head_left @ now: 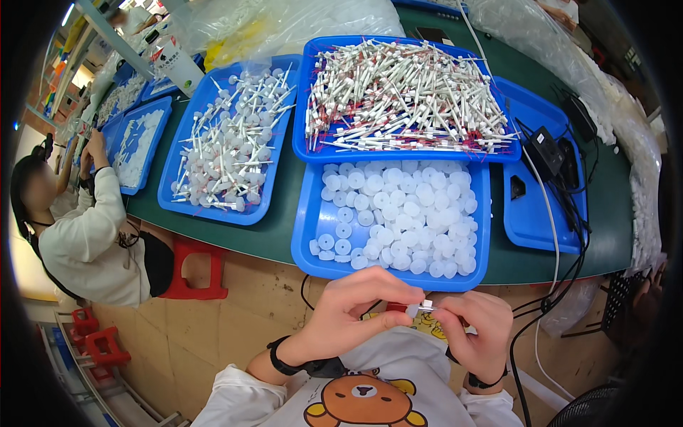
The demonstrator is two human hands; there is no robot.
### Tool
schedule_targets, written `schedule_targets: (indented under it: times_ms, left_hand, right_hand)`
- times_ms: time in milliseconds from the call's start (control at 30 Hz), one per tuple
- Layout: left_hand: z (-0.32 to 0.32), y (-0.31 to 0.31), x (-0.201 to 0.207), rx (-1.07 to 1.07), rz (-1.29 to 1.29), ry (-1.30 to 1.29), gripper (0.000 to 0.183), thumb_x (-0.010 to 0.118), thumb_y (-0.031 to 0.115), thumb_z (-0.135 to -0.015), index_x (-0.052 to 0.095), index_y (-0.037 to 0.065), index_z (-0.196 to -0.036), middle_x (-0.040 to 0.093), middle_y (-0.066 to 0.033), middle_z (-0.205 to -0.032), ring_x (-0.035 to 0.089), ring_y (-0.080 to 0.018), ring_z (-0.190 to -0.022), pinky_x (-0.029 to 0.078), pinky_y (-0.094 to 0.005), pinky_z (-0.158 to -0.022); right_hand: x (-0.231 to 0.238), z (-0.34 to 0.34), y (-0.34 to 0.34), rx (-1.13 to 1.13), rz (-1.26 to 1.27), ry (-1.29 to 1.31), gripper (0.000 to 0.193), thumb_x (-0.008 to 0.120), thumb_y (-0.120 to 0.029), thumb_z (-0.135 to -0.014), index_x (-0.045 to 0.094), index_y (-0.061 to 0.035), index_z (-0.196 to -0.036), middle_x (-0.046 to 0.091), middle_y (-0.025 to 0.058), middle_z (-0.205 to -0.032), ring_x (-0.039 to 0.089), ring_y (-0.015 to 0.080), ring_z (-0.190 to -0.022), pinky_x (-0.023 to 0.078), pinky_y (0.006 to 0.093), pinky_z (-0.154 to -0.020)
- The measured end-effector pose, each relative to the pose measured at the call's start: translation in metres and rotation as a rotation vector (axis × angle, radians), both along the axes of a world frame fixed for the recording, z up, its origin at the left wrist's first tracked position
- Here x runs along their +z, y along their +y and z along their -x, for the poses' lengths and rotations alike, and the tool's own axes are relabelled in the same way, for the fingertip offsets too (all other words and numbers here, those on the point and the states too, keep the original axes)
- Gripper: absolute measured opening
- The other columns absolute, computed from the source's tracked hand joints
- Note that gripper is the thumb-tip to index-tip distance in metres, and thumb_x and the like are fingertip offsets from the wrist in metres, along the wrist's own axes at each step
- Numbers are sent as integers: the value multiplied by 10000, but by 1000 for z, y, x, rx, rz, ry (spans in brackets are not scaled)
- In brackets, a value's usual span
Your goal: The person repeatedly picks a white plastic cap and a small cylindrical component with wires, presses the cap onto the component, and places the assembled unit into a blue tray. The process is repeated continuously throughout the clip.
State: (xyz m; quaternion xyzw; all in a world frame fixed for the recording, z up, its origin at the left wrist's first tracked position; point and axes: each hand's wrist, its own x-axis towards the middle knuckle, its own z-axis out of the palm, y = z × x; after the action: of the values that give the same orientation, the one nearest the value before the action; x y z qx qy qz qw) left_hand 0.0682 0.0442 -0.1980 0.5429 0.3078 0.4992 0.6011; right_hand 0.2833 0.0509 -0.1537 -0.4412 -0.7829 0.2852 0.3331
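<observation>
- White part [426, 306]: one, small, in the gap between your two hands; long axis roughly left to right.
- Left hand [359, 311]: yours, fingers pinched together at the part's left end, by a pale disc [412, 311].
- Right hand [475, 331]: yours, fingers closed on the part's right end, about as near.
- Disc tray [302, 220]: blue, just beyond both hands, on the green surface [284, 199].

Tan floor [206, 349] lies at seven o'clock, a red stool [188, 246] stands at eight, a light [67, 14] glows at ten.
</observation>
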Motion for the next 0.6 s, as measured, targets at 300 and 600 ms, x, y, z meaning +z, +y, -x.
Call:
schedule_targets:
  times_ms: [300,600]
  left_hand:
    - [4,6,6,130,-359,304,304,807,-54,-724,747,-15,-1019,716,-131,-1001,710,-252,-894,579,-311,-720]
    - [18,6,6,89,-214,323,281,782,-22,-769,735,2,-1045,727,-108,-1014,705,-216,-893,577,-304,-729]
  right_hand:
    - [0,6,-7,-122,885,493,132,655,-93,-962,725,17,-978,634,-12,-677,489,28,-555,355,215,-486]
    - [-9,23,-11,-130,841,479,130,658,-96,-960,713,15,-1000,617,5,-674,501,41,-563,378,216,-509]
